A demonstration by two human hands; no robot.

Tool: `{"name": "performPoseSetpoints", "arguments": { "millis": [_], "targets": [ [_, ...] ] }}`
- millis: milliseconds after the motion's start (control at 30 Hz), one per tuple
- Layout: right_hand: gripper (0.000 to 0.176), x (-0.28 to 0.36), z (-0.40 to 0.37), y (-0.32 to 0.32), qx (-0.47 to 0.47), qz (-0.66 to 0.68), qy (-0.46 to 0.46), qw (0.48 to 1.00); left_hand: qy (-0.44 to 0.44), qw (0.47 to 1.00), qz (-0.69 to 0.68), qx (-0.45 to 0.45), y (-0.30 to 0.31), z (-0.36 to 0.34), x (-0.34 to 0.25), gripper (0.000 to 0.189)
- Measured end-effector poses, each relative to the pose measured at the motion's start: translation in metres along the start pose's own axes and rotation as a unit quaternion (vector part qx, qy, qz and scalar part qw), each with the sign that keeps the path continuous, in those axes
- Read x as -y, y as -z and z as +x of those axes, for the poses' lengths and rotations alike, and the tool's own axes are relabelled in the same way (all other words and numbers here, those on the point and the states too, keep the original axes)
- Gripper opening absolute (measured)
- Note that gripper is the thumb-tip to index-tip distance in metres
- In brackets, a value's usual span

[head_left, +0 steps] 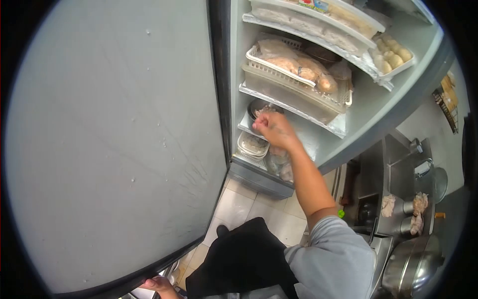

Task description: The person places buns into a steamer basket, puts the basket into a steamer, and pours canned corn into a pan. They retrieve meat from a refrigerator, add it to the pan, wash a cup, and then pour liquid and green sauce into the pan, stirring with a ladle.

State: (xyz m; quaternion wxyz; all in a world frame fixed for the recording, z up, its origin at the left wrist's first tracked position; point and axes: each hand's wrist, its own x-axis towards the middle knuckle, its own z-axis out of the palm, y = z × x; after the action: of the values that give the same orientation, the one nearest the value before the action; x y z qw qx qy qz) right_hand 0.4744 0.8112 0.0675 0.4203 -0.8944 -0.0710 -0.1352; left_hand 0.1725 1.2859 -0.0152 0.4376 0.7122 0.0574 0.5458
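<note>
My right hand reaches into the open refrigerator. Its fingers are closed at the near rim of a dark bowl, which has pale pieces of food inside. The hand hides part of the bowl, and the grip is only partly visible. Down at the bottom edge of the view, my left hand has its fingers bent round the edge of the large grey refrigerator door, which stands open on the left.
Above the bowl, a white basket holds bagged food. A tray of round pale items sits higher up. Below are white containers and plastic bags. A steel counter and a large lidded pot stand at right.
</note>
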Motion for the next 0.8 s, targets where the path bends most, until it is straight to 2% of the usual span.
{"name": "performPoseSetpoints", "arguments": {
  "millis": [33, 67, 100, 133, 167, 200, 267, 300, 367, 433, 533, 633, 733, 800],
  "targets": [
    [0.018, -0.044, 0.006, -0.025, -0.007, -0.044, -0.049, 0.998, 0.058, 0.998, -0.034, -0.014, -0.003, -0.008, -0.009, 0.091],
    [0.020, -0.079, 0.018, -0.040, -0.046, -0.131, -0.074, 0.988, 0.054, 0.998, -0.029, -0.009, 0.002, -0.009, -0.005, 0.091],
    [0.022, -0.106, 0.033, -0.047, -0.085, -0.218, -0.099, 0.967, 0.091, 0.992, -0.087, 0.031, 0.015, -0.011, 0.004, 0.090],
    [0.028, -0.123, 0.049, -0.047, -0.067, -0.226, -0.148, 0.961, 0.128, 0.979, -0.143, 0.069, 0.027, -0.014, 0.015, 0.089],
    [0.034, -0.139, 0.064, -0.049, -0.045, -0.232, -0.197, 0.951, 0.116, 0.974, -0.178, 0.077, 0.038, -0.019, 0.034, 0.087],
    [0.034, -0.159, 0.078, -0.051, -0.042, -0.228, -0.200, 0.952, 0.119, 0.970, -0.194, 0.086, 0.041, -0.020, 0.034, 0.087],
    [0.052, -0.192, 0.098, -0.056, 0.011, -0.400, -0.112, 0.909, 0.123, 0.969, -0.194, 0.094, 0.039, -0.020, 0.024, 0.087],
    [0.052, -0.184, 0.101, -0.053, 0.015, -0.398, -0.113, 0.910, 0.125, 0.969, -0.191, 0.093, 0.040, -0.021, 0.021, 0.086],
    [0.067, -0.170, 0.106, -0.044, 0.115, -0.354, -0.123, 0.920, 0.131, 0.970, -0.184, 0.091, 0.042, -0.024, 0.017, 0.086],
    [0.069, -0.185, 0.113, -0.054, 0.121, -0.338, -0.127, 0.925, 0.134, 0.971, -0.179, 0.091, 0.044, -0.027, 0.014, 0.086],
    [0.072, -0.172, 0.110, -0.051, 0.125, -0.329, -0.151, 0.924, 0.136, 0.971, -0.177, 0.090, 0.044, -0.028, 0.013, 0.086],
    [0.068, -0.187, 0.111, -0.054, 0.109, -0.350, -0.137, 0.920, 0.137, 0.971, -0.177, 0.086, 0.045, -0.031, 0.012, 0.085],
    [0.060, -0.252, 0.131, -0.068, 0.110, -0.354, -0.134, 0.919, 0.138, 0.971, -0.176, 0.086, 0.046, -0.033, 0.011, 0.085],
    [0.054, -0.284, 0.141, -0.074, -0.006, -0.248, -0.134, 0.959, 0.139, 0.971, -0.175, 0.088, 0.047, -0.033, 0.011, 0.085]
  ]
}}
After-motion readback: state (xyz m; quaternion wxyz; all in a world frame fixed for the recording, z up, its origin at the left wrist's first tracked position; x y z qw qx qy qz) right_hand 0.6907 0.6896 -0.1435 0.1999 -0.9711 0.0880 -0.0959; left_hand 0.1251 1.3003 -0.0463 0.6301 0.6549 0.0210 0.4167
